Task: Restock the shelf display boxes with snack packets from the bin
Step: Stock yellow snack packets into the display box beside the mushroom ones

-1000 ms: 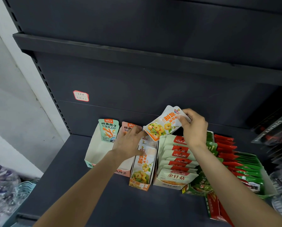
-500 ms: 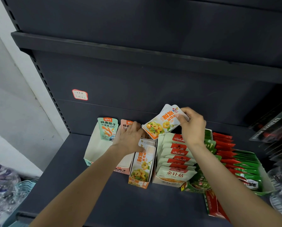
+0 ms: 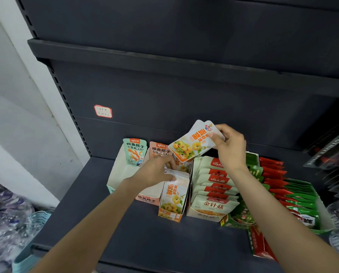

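Head view: both our hands at the orange display box

Head view, from above the dark shelf. Our right hand is raised at about one o'clock from the frame's middle, its fingers clamped on a small stack of orange-and-white snack packets, thumb on the front face. The stack is tilted, its lower end pointing toward eight o'clock, and it hangs just above the back of the orange display box.

Our left hand reaches in from seven o'clock. Its fingers are curled into the packets standing in that box, pinching the tops of the front bunch and holding them forward, so a gap shows behind them.

At nine o'clock from the orange box stands a pink display box with one pink packet upright at its back, and beyond it a teal-and-white box with one teal packet. At three o'clock sits a white box of red-labelled packets, touching the orange one, then green and red packets in rows.

A red-bordered label is stuck on the back panel at eleven o'clock. A pale blue bin shows at the lower left, below the shelf edge.
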Demonstrator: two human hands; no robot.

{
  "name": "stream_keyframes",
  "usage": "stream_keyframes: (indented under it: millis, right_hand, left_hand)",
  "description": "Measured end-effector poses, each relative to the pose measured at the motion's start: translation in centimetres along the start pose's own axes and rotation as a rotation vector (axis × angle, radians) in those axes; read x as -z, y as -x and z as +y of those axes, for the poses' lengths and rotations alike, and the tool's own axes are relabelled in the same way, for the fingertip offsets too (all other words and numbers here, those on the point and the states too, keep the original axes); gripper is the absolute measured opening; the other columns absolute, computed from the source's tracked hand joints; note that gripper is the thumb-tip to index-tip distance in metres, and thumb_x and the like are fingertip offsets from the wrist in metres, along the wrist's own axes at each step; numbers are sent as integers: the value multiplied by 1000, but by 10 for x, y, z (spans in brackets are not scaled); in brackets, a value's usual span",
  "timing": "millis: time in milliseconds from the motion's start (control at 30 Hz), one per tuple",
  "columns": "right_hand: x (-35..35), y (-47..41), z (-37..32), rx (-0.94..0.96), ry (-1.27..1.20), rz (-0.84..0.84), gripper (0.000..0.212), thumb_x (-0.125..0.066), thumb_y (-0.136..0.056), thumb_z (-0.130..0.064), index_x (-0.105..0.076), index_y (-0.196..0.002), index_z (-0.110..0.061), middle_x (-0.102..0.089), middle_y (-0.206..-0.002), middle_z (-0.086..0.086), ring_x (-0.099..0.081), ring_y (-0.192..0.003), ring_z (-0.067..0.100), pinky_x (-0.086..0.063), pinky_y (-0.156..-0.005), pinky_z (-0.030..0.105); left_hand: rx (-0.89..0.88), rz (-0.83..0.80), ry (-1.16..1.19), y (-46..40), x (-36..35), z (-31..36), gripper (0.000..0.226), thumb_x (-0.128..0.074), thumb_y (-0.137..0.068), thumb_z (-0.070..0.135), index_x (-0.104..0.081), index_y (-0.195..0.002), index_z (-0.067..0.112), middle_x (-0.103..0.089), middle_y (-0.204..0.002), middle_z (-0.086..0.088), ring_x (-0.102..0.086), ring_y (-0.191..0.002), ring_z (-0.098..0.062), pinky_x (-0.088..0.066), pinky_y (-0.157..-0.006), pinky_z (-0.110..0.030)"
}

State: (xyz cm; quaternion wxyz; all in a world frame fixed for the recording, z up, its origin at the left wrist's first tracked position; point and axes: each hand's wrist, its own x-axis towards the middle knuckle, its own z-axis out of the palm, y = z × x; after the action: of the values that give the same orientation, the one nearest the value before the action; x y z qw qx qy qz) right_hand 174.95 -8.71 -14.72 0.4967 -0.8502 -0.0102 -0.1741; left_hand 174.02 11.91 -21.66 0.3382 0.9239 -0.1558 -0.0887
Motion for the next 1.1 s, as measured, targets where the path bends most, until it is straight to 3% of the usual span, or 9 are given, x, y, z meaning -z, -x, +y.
stream_keyframes:
  millis: [67,200,333,467,667,833,967,1100]
  right_hand:
    - [0,1,-3,3,-24,-14,9,-61,-91,-15,-67,-97,-16,-70,-94,-2,-67,-90,11,-57,-74,40]
    - [-4,2,-7,-2,-20,-107,9,-62,-89,-13,-67,-96,-15,-71,-94,0,-67,-90,13,-57,-76,43]
    - [-13,3,-15,31,147,-224,11,-65,-85,-8,-70,-93,-13,-70,-93,0,-66,-89,15,-53,-78,31]
    - [-21,9,-19,25,214,-335,16,-66,-83,-3,-72,-93,-13,-70,-92,-1,-65,-88,11,-53,-78,27]
    - [-28,11,-8,37,325,-437,15,-73,-80,-13,-74,-93,-21,-72,-94,-3,-65,-91,11,-53,-83,33]
    - [-29,15,-4,61,456,-535,17,-73,-81,-21,-72,-98,-24,-71,-97,-6,-64,-91,10,-53,-83,37]
    - [-27,15,-4,96,401,-532,14,-72,-82,-14,-72,-90,-25,-69,-82,-12,-64,-83,3,-54,-82,33]
    - [-17,13,0,174,382,-452,18,-68,-85,-15,-71,-101,-23,-70,-101,-6,-62,-96,8,-51,-88,30]
  left_hand:
    - [-1,-22,38,9,4,0,21,-75,-77,23,-58,-90,25,-51,-84,21,-48,-80,2,-34,-67,-10]
    - [-19,-24,93,21,5,-2,19,-75,-78,23,-63,-94,23,-60,-95,13,-51,-87,-1,-41,-77,-13]
    - [21,-31,100,33,6,0,22,-73,-80,25,-61,-99,24,-56,-90,17,-51,-85,0,-40,-72,-7]
    - [101,-23,92,41,8,3,43,-76,-76,29,-47,-108,30,-64,-100,10,-57,-91,-7,-45,-78,-20]
    - [141,-51,93,44,8,14,87,-74,-79,24,-20,-146,30,-62,-114,4,-58,-91,-12,-50,-86,-29]
    - [167,-73,110,41,7,14,72,-72,-81,26,-33,-140,29,-62,-114,2,-58,-88,-11,-50,-84,-29]
    - [172,-36,134,39,7,12,68,-74,-79,29,-39,-137,29,-61,-107,4,-59,-87,-12,-50,-83,-29]
    - [157,43,98,37,3,10,62,-74,-78,31,-46,-132,30,-57,-106,5,-53,-86,-9,-45,-78,-23]
